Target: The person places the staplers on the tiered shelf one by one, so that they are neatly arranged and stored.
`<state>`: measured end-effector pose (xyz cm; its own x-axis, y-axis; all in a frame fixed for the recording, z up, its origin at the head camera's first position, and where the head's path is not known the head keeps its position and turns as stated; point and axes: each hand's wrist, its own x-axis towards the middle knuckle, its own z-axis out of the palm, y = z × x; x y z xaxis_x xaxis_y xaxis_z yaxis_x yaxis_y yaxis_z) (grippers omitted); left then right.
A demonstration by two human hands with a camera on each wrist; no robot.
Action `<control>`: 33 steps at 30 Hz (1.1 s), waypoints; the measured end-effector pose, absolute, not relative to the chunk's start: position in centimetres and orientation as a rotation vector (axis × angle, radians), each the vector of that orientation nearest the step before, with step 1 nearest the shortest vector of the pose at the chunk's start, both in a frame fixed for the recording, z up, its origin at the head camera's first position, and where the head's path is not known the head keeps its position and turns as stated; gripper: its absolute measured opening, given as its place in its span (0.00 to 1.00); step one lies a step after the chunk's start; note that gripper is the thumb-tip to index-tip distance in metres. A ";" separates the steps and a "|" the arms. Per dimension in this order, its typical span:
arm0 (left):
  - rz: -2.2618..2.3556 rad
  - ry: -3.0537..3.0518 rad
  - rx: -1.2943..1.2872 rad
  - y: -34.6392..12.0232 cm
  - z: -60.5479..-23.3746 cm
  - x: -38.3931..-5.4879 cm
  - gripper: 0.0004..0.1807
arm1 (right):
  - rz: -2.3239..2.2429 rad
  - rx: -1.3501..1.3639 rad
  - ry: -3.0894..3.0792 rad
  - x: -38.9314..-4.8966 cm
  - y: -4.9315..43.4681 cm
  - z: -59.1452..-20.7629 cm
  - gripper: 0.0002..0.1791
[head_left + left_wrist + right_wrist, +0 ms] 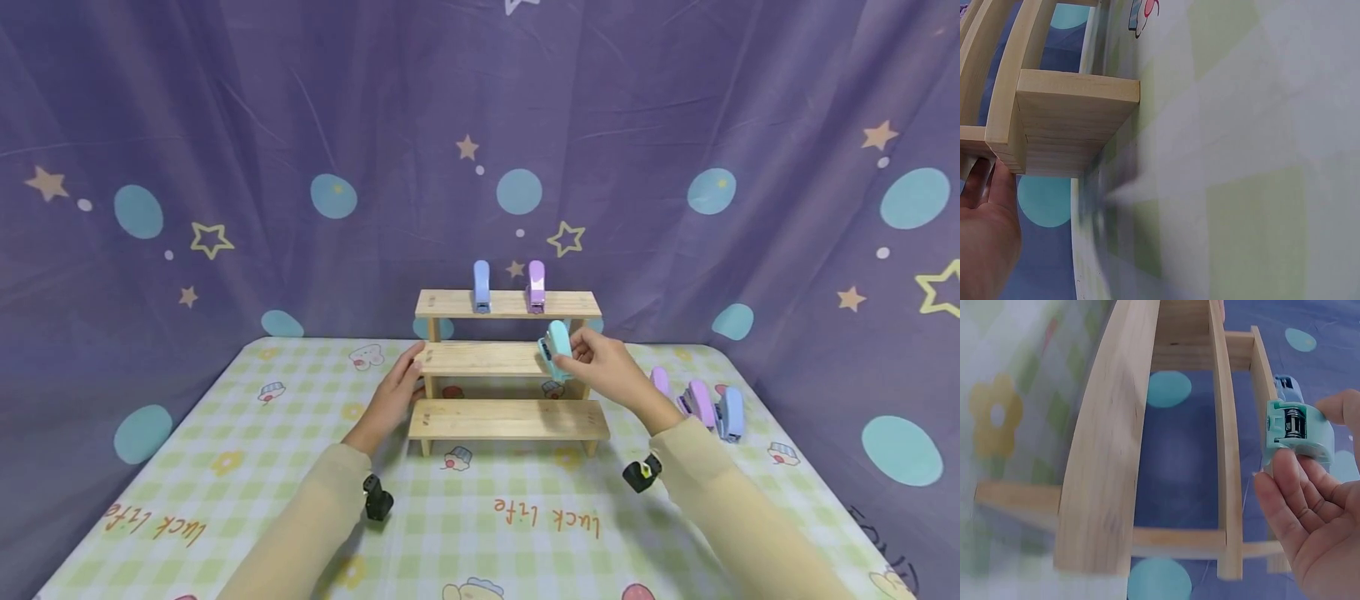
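My right hand (603, 367) pinches a teal mini hole punch (556, 350) between thumb and fingers, over the right end of the middle shelf. In the right wrist view, a dark spring shows inside the teal hole punch (1297, 430). My left hand (392, 398) holds the left end of the middle tier of a three-tier wooden rack (480, 358), part of its fingers hidden by the board. A blue hole punch (482, 287) and a purple hole punch (536, 287) stand apart on the top tier.
Right of the rack, beside my right forearm, a blue hole punch (730, 414), a purple hole punch (699, 403) and another purple one (659, 381), partly hidden, stand on the checked tablecloth (262, 467). A purple curtain (420, 108) hangs close behind the table.
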<state>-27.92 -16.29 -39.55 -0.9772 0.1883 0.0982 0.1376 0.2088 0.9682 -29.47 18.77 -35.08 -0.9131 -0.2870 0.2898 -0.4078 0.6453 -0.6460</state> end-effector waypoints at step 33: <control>1.941 2.479 0.310 -16.6 -42.4 -29.8 0.29 | 1.314 0.623 -2.708 -30.9 9.5 -35.5 0.19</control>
<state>-29.83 -16.63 -42.43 -0.9805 0.1399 0.1378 0.1674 0.2283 0.9591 -30.95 9.50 -35.50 -0.9156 -0.3277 0.2330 -0.3858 0.5529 -0.7385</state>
